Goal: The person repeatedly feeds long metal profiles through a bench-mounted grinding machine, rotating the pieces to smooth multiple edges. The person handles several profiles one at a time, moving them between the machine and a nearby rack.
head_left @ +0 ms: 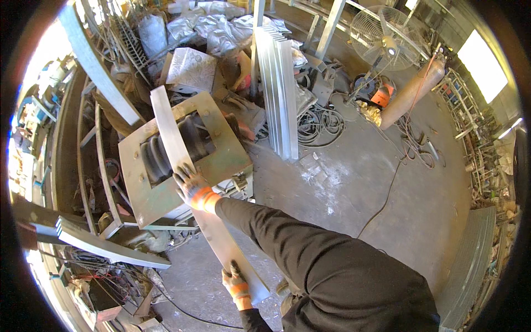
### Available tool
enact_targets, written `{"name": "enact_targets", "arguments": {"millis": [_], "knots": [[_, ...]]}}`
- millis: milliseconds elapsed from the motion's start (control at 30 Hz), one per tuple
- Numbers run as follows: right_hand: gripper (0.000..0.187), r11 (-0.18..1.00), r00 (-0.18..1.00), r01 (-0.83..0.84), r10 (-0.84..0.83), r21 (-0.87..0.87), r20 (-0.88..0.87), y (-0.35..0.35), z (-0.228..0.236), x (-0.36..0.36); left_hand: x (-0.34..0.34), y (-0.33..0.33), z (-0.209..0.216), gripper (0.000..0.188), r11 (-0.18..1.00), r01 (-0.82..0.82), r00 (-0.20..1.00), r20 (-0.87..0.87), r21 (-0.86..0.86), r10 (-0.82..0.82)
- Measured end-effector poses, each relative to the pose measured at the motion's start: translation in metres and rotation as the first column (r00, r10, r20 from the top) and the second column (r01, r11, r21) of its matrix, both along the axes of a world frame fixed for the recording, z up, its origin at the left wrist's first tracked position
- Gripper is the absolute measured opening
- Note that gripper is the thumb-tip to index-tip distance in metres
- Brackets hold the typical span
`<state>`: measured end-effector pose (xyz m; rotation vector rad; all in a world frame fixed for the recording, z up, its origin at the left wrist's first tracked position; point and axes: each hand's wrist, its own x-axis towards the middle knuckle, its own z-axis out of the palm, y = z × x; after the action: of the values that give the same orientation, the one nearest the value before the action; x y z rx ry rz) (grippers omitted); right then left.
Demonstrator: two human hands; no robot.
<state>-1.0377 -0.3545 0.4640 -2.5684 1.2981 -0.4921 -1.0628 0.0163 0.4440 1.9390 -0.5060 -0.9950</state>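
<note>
A long flat metal strip (221, 238) slants from near my body up across a greenish steel machine (221, 166), whose square frame surrounds dark ribbed rollers (194, 135). The strip's far end sticks out past the machine's back. My right hand (193, 189), in a grey and orange glove with dark fingertips, lies on the strip at the machine's near edge, its fingers spread. Closer to me, my left hand (238, 285), gloved alike, grips the strip's left edge near its near end. The underside of the strip is hidden.
Upright metal channels (279, 94) stand beyond the machine. A nested channel stack (110, 249) juts in at left. Farther right are a large fan (384, 41), a tan cylinder (415, 94) and coiled hoses (321, 124). A cable (381, 205) crosses the concrete floor.
</note>
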Motion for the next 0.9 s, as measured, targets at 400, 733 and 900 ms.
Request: {"name": "enact_targets", "arguments": {"millis": [400, 733, 900], "knots": [[0.068, 0.999, 1.0, -0.005, 0.005, -0.04, 0.016, 0.347, -0.008, -0.063, -0.049, 0.357, 0.013, 0.069, 0.987, 0.074, 0.981, 0.166, 0.143, -0.098], [0.118, 0.029, 0.69, -0.282, -0.688, 0.959, 0.224, 0.484, -0.013, -0.067, -0.073, 0.616, 0.077, 0.062, 0.936, -0.263, 0.579, 0.814, 0.233, -0.04], [0.089, 0.163, 0.57, -0.571, -0.626, 0.805, 0.532, 0.558, 0.011, -0.034, -0.06, 0.69, 0.1, 0.063, 0.926, -0.31, 0.541, 0.841, 0.216, -0.015]]}}
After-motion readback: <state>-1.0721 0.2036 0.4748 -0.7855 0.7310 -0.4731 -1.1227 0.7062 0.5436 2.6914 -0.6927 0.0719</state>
